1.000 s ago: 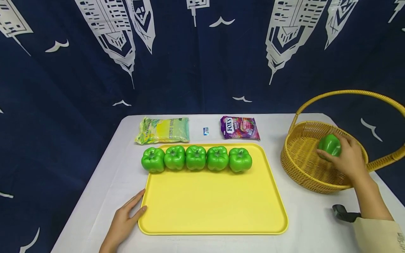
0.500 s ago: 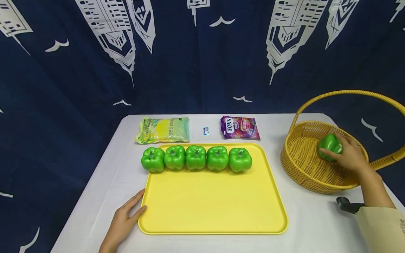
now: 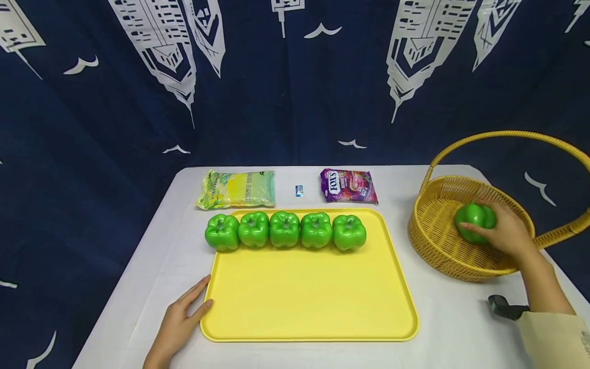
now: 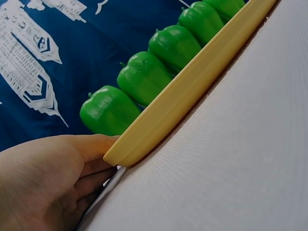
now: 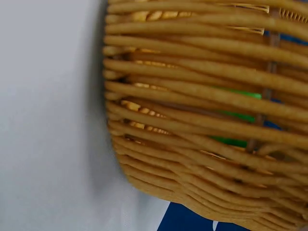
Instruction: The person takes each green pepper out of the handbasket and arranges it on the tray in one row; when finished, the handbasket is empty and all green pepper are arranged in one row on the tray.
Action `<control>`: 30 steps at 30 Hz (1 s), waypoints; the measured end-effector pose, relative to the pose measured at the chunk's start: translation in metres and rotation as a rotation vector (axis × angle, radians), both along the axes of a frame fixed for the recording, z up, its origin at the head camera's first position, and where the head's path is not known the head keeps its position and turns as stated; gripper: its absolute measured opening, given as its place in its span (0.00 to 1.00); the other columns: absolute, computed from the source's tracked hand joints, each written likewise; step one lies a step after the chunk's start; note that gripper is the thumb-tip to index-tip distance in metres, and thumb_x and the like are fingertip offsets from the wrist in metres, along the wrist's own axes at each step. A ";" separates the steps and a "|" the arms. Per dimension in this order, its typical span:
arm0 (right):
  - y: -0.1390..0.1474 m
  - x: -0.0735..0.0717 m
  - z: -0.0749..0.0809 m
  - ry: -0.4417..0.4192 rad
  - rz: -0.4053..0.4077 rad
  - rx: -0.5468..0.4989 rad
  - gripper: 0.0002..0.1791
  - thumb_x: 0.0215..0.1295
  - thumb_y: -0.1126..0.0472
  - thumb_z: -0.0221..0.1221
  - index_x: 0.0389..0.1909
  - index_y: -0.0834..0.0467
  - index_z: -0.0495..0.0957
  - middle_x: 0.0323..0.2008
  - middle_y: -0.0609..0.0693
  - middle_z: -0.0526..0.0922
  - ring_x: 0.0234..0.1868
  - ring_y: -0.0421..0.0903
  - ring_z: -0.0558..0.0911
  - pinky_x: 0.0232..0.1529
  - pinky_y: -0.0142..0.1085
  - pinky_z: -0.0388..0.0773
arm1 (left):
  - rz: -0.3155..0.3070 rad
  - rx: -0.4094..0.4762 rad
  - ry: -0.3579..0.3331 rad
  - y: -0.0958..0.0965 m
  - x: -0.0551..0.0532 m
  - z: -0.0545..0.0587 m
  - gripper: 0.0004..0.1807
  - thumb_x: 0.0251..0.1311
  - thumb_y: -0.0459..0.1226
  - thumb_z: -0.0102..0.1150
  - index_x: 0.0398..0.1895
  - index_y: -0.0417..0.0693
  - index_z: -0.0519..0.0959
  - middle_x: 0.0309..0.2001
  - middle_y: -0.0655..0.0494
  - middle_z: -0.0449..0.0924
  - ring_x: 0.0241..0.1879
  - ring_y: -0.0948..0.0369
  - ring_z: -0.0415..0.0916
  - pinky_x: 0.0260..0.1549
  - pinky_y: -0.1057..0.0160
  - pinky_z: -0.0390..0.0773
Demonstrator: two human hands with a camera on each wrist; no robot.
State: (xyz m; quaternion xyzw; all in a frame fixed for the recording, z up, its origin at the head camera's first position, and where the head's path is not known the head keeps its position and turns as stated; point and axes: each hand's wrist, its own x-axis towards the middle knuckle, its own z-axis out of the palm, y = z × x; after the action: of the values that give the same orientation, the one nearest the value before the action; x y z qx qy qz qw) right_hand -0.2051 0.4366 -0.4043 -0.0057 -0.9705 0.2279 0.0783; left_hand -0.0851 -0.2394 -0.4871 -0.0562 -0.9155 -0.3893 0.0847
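Inside the round wicker basket (image 3: 430, 251) at the right, my right hand (image 3: 507, 233) grips a green bell pepper (image 3: 470, 218), thumb on its near side. Through gaps in the basket's weave (image 5: 192, 96), the right wrist view shows bits of green; the hand itself is hidden there. My left hand (image 3: 177, 325) touches the left edge of the yellow tray (image 3: 309, 297) with extended fingers. In the left wrist view, that hand (image 4: 53, 173) lies against the tray's corner (image 4: 125, 154). Several green bell peppers (image 3: 284, 229) stand in a row along the tray's far side, the leftmost overhanging its corner.
Behind the tray lie a green-yellow packet (image 3: 237, 189), a tiny blue packet (image 3: 299, 190) and a purple candy bag (image 3: 349, 185). The basket's tall handle (image 3: 507, 134) arches above its rim. Dark blue printed cloth (image 3: 286, 102) hangs behind the white table (image 3: 138, 307).
The bell pepper in my right hand has shifted a little left and turned within the basket. My left hand and the row of peppers hold their places.
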 end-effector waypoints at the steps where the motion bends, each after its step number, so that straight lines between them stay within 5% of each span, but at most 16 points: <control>1: -0.002 0.001 0.000 0.004 0.007 0.000 0.45 0.58 0.46 0.62 0.65 0.69 0.54 0.54 0.77 0.57 0.47 0.72 0.61 0.38 0.65 0.63 | 0.004 -0.001 -0.005 0.000 0.000 0.000 0.29 0.59 0.46 0.59 0.63 0.52 0.69 0.61 0.54 0.69 0.60 0.52 0.64 0.51 0.89 0.50; 12: -0.016 0.001 -0.005 -0.005 0.030 -0.051 0.51 0.56 0.44 0.63 0.68 0.70 0.48 0.59 0.76 0.57 0.51 0.72 0.62 0.42 0.65 0.65 | 0.010 -0.001 -0.027 0.000 0.001 0.000 0.29 0.59 0.47 0.58 0.64 0.51 0.68 0.61 0.54 0.69 0.61 0.52 0.64 0.51 0.90 0.49; 22: -0.012 -0.001 -0.006 -0.060 -0.025 0.042 0.52 0.58 0.40 0.59 0.67 0.71 0.47 0.51 0.79 0.60 0.45 0.72 0.63 0.38 0.64 0.66 | -0.001 -0.002 -0.006 0.000 0.001 0.000 0.28 0.59 0.46 0.58 0.64 0.51 0.69 0.61 0.54 0.69 0.60 0.51 0.64 0.51 0.89 0.50; 30: -0.018 0.007 0.000 0.048 -0.040 -0.032 0.49 0.57 0.46 0.62 0.69 0.65 0.48 0.55 0.79 0.59 0.49 0.75 0.62 0.41 0.67 0.61 | 0.002 -0.009 0.006 0.000 0.000 0.000 0.28 0.59 0.46 0.59 0.63 0.52 0.69 0.61 0.54 0.69 0.60 0.61 0.62 0.52 0.89 0.51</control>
State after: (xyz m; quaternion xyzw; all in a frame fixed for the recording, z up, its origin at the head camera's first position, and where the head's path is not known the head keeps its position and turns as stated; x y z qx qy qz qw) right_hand -0.1979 0.4183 -0.4039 -0.0208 -0.9643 0.2420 0.1059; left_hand -0.0847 -0.2396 -0.4872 -0.0568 -0.9169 -0.3851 0.0878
